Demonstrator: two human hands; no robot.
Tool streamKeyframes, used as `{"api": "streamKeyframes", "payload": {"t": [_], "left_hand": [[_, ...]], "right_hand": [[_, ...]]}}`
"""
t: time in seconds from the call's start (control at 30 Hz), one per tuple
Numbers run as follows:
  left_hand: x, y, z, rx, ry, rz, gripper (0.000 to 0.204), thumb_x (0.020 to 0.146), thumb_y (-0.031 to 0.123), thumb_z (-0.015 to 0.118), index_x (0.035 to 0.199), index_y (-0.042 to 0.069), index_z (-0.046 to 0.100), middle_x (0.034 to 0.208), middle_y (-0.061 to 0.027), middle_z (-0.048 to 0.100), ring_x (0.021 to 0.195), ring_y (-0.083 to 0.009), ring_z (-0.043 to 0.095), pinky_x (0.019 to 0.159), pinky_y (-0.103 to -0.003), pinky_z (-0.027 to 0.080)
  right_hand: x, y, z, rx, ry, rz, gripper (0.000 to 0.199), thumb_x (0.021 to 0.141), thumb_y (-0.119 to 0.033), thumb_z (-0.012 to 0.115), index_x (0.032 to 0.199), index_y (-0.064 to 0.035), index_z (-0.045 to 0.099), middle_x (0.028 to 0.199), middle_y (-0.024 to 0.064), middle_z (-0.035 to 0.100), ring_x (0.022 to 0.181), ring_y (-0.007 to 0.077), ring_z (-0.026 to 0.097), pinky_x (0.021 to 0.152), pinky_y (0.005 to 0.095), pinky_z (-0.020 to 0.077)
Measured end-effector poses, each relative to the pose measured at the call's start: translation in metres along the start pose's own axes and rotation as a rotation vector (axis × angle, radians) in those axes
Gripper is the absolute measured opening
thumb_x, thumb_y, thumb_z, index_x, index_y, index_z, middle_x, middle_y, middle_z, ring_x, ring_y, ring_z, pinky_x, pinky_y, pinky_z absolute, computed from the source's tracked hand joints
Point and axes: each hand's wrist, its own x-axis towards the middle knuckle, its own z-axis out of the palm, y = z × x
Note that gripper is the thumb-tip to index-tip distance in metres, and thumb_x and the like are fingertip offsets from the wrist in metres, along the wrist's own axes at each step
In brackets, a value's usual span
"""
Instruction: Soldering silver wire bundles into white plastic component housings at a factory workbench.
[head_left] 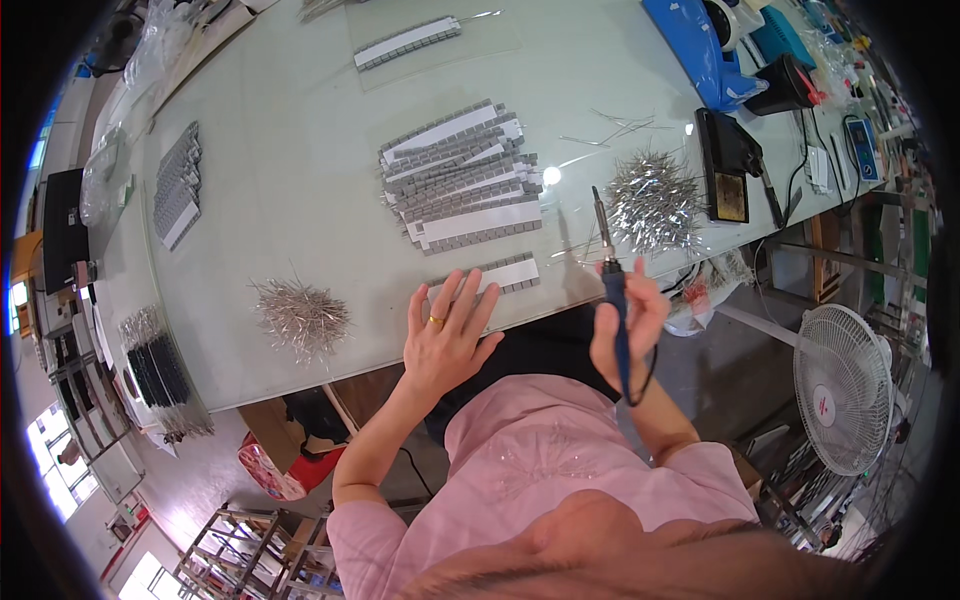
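Note:
My left hand (447, 335) lies palm down with its fingers stretched out at the table's near edge. Its fingertips touch a grey segmented strip with a white band (512, 273), covering the strip's left end. In my right hand (640, 318) is a soldering iron (612, 285) with a dark blue handle, its metal tip pointing up and away from me. A stack of similar grey and white strips (460, 175) lies just beyond my left hand. Right of the iron's tip is a heap of thin shiny wire leads (655, 205); another wire heap (302, 312) lies left of my left hand.
A soldering stand with sponge (732, 190) is at the right edge, near a blue tape dispenser (700, 55). More strips lie far left (178, 190) and at the back (408, 43). Black parts with wire ends (160, 370) sit at the left edge. A fan (843, 388) stands right.

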Motion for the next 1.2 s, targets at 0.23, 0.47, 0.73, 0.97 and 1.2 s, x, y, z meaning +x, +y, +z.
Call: {"api": "streamKeyframes", "payload": {"t": [0.23, 0.47, 0.73, 0.97, 1.2], "left_hand": [[0.000, 0.000, 0.000, -0.003, -0.029, 0.008, 0.061, 0.080, 0.036, 0.073, 0.135, 0.017, 0.056, 0.145, -0.0077, 0.048, 0.134, -0.0263, 0.044, 0.107, -0.054, 0.032], [0.000, 0.000, 0.002, 0.017, -0.022, 0.009, 0.059, 0.081, 0.037, 0.071, 0.135, 0.017, 0.057, 0.145, -0.0074, 0.049, 0.134, -0.0259, 0.044, 0.107, -0.054, 0.032], [0.000, 0.002, 0.001, 0.014, -0.007, -0.005, 0.058, 0.081, 0.037, 0.071, 0.134, 0.016, 0.058, 0.144, -0.0077, 0.050, 0.133, -0.0260, 0.045, 0.107, -0.055, 0.032], [0.003, 0.001, -0.001, -0.004, -0.030, -0.009, 0.059, 0.081, 0.036, 0.071, 0.135, 0.015, 0.057, 0.144, -0.0085, 0.049, 0.133, -0.0270, 0.045, 0.106, -0.055, 0.033], [0.003, 0.001, -0.001, -0.009, -0.049, -0.002, 0.063, 0.079, 0.036, 0.073, 0.136, 0.015, 0.055, 0.145, -0.0088, 0.048, 0.134, -0.0277, 0.044, 0.106, -0.055, 0.033]], "right_hand": [[0.033, -0.030, -0.062, 0.023, -0.340, 0.340, 0.018, 0.087, -0.007, 0.064, 0.103, 0.0013, 0.059, 0.089, 0.0127, 0.066, 0.080, 0.0190, 0.066, 0.072, 0.0281, 0.0513], [0.041, -0.035, -0.053, -0.113, -0.421, 0.200, 0.012, 0.078, -0.006, 0.070, 0.087, 0.0002, 0.067, 0.074, 0.0107, 0.067, 0.064, 0.0225, 0.067, 0.060, 0.0292, 0.0510], [0.040, -0.032, -0.054, -0.140, -0.431, 0.278, 0.010, 0.082, -0.005, 0.068, 0.090, 0.0007, 0.066, 0.074, 0.0092, 0.068, 0.064, 0.0171, 0.067, 0.060, 0.0269, 0.0514], [0.040, -0.013, -0.055, 0.285, -0.292, 0.731, 0.008, 0.093, -0.006, 0.060, 0.093, 0.0022, 0.061, 0.079, 0.0069, 0.066, 0.066, 0.0088, 0.063, 0.061, 0.0208, 0.0510], [0.046, -0.013, -0.056, 0.278, -0.311, 0.778, 0.007, 0.093, -0.005, 0.061, 0.092, 0.0016, 0.061, 0.074, 0.0040, 0.063, 0.060, 0.0055, 0.056, 0.055, 0.0187, 0.0442]]}}
